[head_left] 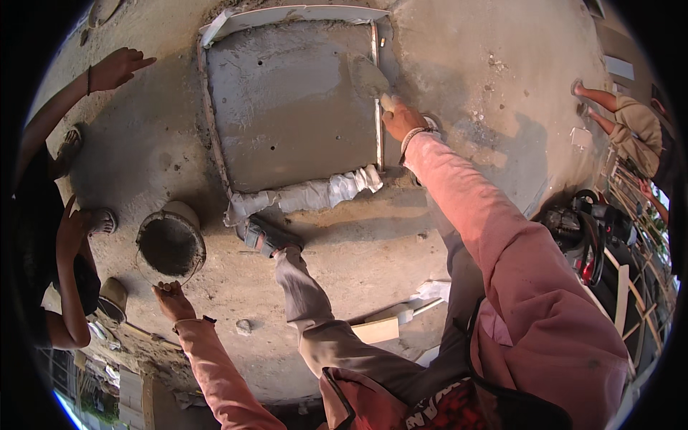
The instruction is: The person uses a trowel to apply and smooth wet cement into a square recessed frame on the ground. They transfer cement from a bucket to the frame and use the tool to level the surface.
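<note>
My right hand (405, 120) is closed around the handle of a trowel (369, 77). The trowel's blade lies on the wet grey cement (294, 107), near the upper right corner of a squarish framed patch. Thin strips (378, 132) edge its sides, a pale board (301, 12) its far side, and crumpled white sacking (315, 195) its near side. A few small holes dot the smooth surface. Lower left, my left hand (173, 301) grips the wire handle of a bucket (188, 211), which is tilted toward me with dark grey mix inside.
At the left, another person stretches a hand (118, 69) toward the patch. A smaller bucket (113, 299) stands below. My sandalled foot (269, 238) is beside the sacking. Wooden boards (376, 330) lie near my legs. A dark machine (573, 222) and another person (638, 136) are at right.
</note>
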Action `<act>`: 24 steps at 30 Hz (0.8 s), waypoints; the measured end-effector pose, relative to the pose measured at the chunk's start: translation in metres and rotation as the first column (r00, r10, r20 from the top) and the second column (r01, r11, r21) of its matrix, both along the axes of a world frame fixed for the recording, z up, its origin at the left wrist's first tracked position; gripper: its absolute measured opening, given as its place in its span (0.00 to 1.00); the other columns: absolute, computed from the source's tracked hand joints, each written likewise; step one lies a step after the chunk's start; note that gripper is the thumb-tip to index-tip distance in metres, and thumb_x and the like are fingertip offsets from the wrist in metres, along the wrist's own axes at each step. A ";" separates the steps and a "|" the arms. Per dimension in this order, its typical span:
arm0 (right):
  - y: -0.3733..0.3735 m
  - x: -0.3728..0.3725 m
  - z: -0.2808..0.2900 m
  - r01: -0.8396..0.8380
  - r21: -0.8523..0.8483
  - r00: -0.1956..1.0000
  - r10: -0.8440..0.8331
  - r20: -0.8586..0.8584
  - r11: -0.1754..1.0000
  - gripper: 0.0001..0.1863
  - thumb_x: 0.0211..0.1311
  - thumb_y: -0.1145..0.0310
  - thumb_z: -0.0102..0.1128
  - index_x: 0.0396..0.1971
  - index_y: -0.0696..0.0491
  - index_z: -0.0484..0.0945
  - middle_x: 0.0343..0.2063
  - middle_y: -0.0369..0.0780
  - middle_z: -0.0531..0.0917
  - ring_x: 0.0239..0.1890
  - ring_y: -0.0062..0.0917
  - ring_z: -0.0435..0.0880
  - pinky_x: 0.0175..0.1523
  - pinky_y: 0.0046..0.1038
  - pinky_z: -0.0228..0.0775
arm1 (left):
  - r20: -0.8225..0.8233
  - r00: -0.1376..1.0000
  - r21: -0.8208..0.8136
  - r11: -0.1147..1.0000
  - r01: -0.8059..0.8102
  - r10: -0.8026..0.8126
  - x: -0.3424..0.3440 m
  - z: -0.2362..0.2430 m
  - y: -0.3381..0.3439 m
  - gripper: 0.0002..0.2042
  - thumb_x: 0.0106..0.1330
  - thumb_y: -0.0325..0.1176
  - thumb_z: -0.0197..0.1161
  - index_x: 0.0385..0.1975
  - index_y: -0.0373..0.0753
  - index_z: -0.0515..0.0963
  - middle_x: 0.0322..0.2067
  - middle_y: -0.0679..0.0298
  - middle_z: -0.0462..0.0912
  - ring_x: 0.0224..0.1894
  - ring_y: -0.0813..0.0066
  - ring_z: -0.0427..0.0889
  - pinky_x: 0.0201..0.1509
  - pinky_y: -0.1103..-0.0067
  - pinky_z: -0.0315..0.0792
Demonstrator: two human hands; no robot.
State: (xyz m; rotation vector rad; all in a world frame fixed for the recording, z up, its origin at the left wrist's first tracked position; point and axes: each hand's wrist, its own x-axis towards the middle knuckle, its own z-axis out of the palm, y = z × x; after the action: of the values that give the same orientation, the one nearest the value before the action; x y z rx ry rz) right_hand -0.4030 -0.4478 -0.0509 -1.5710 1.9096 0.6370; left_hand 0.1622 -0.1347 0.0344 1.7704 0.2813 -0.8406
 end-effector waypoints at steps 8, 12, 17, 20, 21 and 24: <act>-0.042 -0.037 -0.015 -0.109 0.019 0.993 0.108 0.041 0.994 0.29 0.55 0.56 0.48 0.59 0.48 0.64 0.43 0.50 0.78 0.44 0.44 0.78 0.51 0.39 0.68 | 0.204 0.977 0.415 0.910 -0.024 -0.067 -0.032 0.003 -0.020 0.30 0.67 0.49 0.47 0.63 0.38 0.50 0.60 0.51 0.59 0.63 0.59 0.59 0.67 0.66 0.54; -0.041 -0.033 -0.022 -0.093 0.043 0.991 0.088 0.104 0.995 0.29 0.55 0.57 0.49 0.58 0.49 0.64 0.43 0.51 0.78 0.45 0.45 0.77 0.51 0.40 0.68 | 0.205 0.974 0.462 0.887 -0.007 -0.099 -0.109 0.026 -0.009 0.28 0.67 0.48 0.46 0.62 0.40 0.53 0.61 0.51 0.58 0.64 0.58 0.58 0.66 0.66 0.53; -0.035 -0.033 -0.007 -0.028 0.089 0.995 0.020 0.094 0.996 0.27 0.55 0.58 0.49 0.56 0.52 0.65 0.44 0.48 0.78 0.46 0.44 0.76 0.52 0.39 0.68 | 0.073 0.929 0.443 0.847 0.295 -0.362 -0.235 0.031 -0.029 0.26 0.68 0.47 0.47 0.60 0.40 0.57 0.56 0.52 0.65 0.60 0.60 0.63 0.63 0.67 0.55; 0.004 -0.057 0.002 0.102 0.038 0.964 -0.109 0.244 0.994 0.28 0.56 0.57 0.49 0.56 0.53 0.65 0.44 0.51 0.78 0.47 0.44 0.76 0.51 0.38 0.68 | 0.090 0.853 0.317 0.827 0.465 -0.514 -0.291 -0.008 -0.074 0.25 0.67 0.44 0.50 0.58 0.36 0.60 0.52 0.56 0.68 0.57 0.65 0.66 0.60 0.70 0.58; 0.020 -0.070 0.010 0.201 0.060 0.929 -0.210 0.306 0.978 0.28 0.57 0.58 0.50 0.56 0.53 0.65 0.44 0.52 0.78 0.47 0.43 0.77 0.50 0.37 0.68 | 0.108 0.802 0.248 0.797 0.551 -0.588 -0.313 -0.032 -0.104 0.24 0.67 0.43 0.51 0.57 0.35 0.62 0.51 0.56 0.70 0.55 0.67 0.68 0.59 0.71 0.59; 0.073 -0.103 0.028 0.396 0.108 0.792 -0.398 0.462 0.912 0.28 0.58 0.60 0.53 0.58 0.55 0.63 0.42 0.52 0.78 0.46 0.39 0.79 0.48 0.32 0.70 | 0.247 0.475 0.240 0.528 0.815 -0.845 -0.369 -0.097 -0.217 0.17 0.67 0.39 0.53 0.49 0.35 0.71 0.45 0.58 0.75 0.46 0.69 0.74 0.51 0.75 0.68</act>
State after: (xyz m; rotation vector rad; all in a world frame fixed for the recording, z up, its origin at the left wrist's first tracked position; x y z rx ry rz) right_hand -0.5057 -0.3752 -0.0227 -1.1239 1.7630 0.0555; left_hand -0.2064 -0.3520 -0.0628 2.0928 -0.9006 -1.1721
